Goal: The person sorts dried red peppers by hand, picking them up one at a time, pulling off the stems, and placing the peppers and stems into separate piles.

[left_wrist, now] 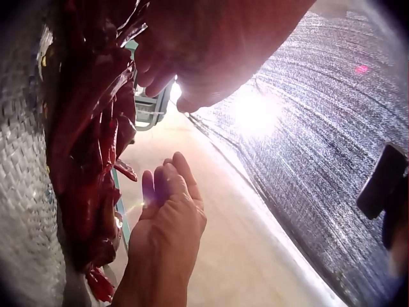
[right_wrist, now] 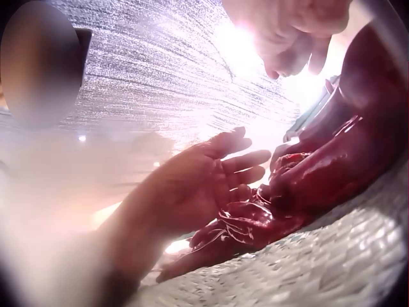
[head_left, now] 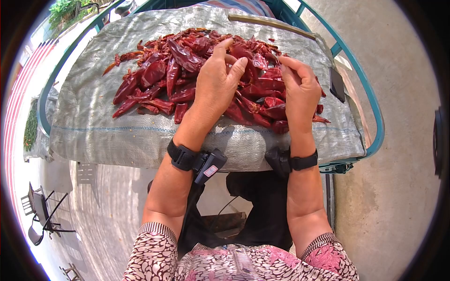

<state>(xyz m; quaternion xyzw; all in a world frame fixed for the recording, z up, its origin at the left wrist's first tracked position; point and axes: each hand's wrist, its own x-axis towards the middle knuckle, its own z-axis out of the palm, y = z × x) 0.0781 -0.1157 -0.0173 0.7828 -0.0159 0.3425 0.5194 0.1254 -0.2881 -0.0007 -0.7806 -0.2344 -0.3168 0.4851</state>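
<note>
A heap of dried red chili peppers (head_left: 154, 72) lies on a woven sack sheet (head_left: 89, 112). Over the heap's middle is my left hand (head_left: 213, 86), its index finger extended and its thumb held apart. Seen from the right wrist, this left hand (right_wrist: 192, 185) has loosely spread fingers beside the glossy peppers (right_wrist: 319, 173). My right hand (head_left: 302, 93) is over the heap's right side, fingers bent forward and thumb near them. In the left wrist view the right hand (left_wrist: 169, 224) shows relaxed fingers beside the peppers (left_wrist: 89, 147). No pepper shows in either hand.
A teal metal rail (head_left: 363, 93) curves round the sack-covered surface. Along the far edge lies a wooden stick (head_left: 272, 25). A dark phone-like slab (head_left: 336, 85) rests at the right. Black folding chairs (head_left: 44, 213) stand on the floor at left.
</note>
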